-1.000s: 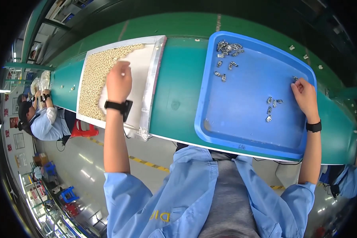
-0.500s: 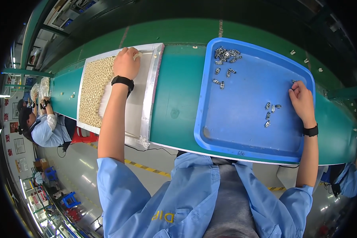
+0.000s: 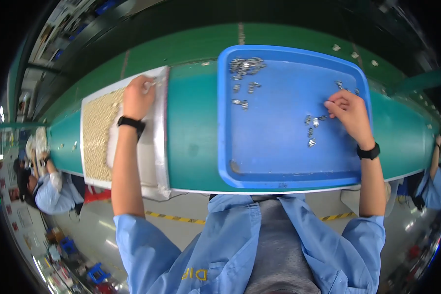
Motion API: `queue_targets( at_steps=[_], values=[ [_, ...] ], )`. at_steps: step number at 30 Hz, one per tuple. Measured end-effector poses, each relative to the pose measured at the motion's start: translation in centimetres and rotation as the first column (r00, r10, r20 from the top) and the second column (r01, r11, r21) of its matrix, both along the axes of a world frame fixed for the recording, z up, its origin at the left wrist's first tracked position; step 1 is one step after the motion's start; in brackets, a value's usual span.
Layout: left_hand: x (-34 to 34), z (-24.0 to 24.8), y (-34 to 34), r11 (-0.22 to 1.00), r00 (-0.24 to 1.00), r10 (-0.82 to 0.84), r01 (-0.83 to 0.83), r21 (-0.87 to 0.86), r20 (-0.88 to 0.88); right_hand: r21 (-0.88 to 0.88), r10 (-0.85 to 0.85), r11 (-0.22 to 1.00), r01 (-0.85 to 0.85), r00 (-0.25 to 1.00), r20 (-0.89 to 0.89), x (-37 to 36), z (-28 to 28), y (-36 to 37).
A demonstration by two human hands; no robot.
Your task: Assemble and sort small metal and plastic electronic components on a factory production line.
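My left hand (image 3: 137,99) is above a shallow pale-rimmed tray holding many small cream parts (image 3: 97,142). Its thumb and fingers are pinched together around a small whitish part (image 3: 149,86), blurred by motion. My right hand (image 3: 349,111) hovers over the right side of a big blue tray (image 3: 274,147), its fingertips closed in a pinch; what they hold, if anything, cannot be made out. Left of its fingertips lie several small shiny metal parts (image 3: 311,132). Another metal part (image 3: 339,85) rests beyond the fingers. A pile of such parts (image 3: 247,65) fills the blue tray's far left corner.
Both trays stand on a green work surface (image 3: 193,142). A few small pale pieces (image 3: 355,55) are scattered past the blue tray. At the left, a co-worker in a blue shirt (image 3: 59,193) sits at the same bench; another person's sleeve (image 3: 435,188) shows at the right.
The whole view has shifted, so both trays appear farther left. My right hand has moved from the blue tray's right edge inward, closer to the loose metal parts. My left hand stays over the cream parts' tray.
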State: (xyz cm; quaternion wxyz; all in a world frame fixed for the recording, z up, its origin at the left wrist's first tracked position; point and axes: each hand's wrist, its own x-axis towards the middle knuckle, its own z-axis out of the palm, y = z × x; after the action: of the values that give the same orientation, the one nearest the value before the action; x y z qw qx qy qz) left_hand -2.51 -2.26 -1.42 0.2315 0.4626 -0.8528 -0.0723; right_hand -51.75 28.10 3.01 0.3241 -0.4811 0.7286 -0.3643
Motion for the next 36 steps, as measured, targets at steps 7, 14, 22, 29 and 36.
queue_targets(
  at_steps=[7, 14, 22, 29, 36],
  values=[
    [1.2, -0.2, 0.2, 0.995, 0.999, -0.011, 0.016, 0.099, -0.049, 0.033, 0.032, 0.999, -0.04, 0.975, 0.22, 1.0, -0.1, -0.4],
    [-3.1, 4.7, 6.9, 0.997, 0.968, 0.017, 0.001, 0.074, -0.249, -0.077, 0.106, 0.994, -0.081, 0.906, 0.409, 3.0, 1.6, 0.6],
    [-13.5, 8.5, 21.9, 0.86, 0.75, -0.425, 0.51, 0.033, -0.507, -0.414, 0.343, 0.896, -0.162, 0.845, 0.411, 9.9, 5.4, 2.6],
    [-15.7, 8.3, 26.3, 0.83, 0.572, -0.421, 0.556, -0.045, -0.704, -0.635, 0.458, 0.689, -0.349, 0.889, 0.009, 12.0, 6.1, 3.1],
    [-15.3, 8.5, 26.5, 0.815, 0.555, -0.446, 0.577, -0.062, -0.702, -0.637, 0.437, 0.65, -0.414, 0.89, -0.131, 12.8, 7.2, 3.7]
  ],
)
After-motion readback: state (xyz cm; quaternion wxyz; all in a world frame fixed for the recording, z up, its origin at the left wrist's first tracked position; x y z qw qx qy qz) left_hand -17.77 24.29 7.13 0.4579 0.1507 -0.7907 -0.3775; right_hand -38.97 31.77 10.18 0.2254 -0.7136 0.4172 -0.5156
